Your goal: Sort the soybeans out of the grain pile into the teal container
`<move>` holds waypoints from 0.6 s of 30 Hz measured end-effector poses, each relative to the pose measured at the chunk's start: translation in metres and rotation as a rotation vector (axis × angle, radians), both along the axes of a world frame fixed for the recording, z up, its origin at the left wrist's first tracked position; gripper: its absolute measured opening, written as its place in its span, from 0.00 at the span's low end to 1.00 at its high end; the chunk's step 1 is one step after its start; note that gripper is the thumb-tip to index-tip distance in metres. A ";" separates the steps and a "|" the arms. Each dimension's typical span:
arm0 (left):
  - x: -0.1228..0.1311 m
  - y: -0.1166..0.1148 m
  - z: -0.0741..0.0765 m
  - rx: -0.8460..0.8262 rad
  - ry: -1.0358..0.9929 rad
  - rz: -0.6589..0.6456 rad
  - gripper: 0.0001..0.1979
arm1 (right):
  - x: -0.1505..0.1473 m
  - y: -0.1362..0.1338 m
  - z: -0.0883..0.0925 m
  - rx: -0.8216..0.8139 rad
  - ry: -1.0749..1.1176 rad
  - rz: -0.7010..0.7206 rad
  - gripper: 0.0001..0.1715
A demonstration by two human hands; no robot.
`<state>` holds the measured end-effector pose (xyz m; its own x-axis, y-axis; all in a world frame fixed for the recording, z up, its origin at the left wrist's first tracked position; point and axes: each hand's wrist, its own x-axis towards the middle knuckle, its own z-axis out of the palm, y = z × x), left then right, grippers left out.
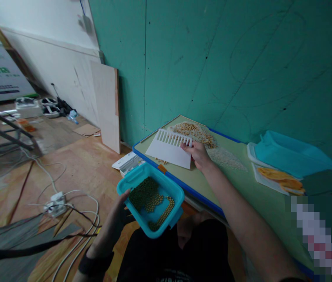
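My left hand (121,211) holds a blue plastic tub (180,194) by its left side, just off the table's front edge. Inside the tub are dark green beans (145,192) and yellow beans (166,211). A white slotted scraper (168,150) is gripped at its right end by my right hand (199,154), over the table. Beyond the scraper, yellow beans (189,128) lie among pale grains (230,158) on the tabletop. A few yellow beans (162,161) rest near the front edge, between scraper and tub.
The blue-edged table (262,203) stands against a green wall (177,58). On its right are a blue bin (295,154), white trays (267,180) and an orange cloth (280,178). Cables and a power strip (56,204) lie on the floor at left, near a leaning board (107,105).
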<state>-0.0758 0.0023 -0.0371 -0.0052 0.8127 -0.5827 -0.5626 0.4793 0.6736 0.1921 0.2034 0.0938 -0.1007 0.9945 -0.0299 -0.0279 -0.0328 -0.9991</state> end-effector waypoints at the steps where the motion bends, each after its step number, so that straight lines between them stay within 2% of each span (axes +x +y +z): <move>1: 0.000 0.001 -0.001 -0.003 0.003 0.002 0.50 | 0.001 -0.001 0.000 -0.003 -0.001 -0.001 0.32; 7: 0.001 0.003 -0.004 -0.016 0.017 0.016 0.48 | 0.010 -0.006 0.000 -0.019 0.006 -0.041 0.33; 14: 0.010 -0.005 0.016 0.033 -0.010 0.027 0.45 | 0.031 -0.022 0.001 -0.024 0.012 -0.122 0.34; 18: 0.013 -0.007 0.017 0.029 -0.010 0.032 0.42 | 0.047 -0.036 0.001 0.002 0.024 -0.183 0.35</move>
<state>-0.0629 -0.0045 -0.0205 -0.0258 0.8288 -0.5590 -0.5839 0.4414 0.6813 0.2392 0.1669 0.0950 0.0814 0.9963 -0.0276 -0.0573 -0.0230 -0.9981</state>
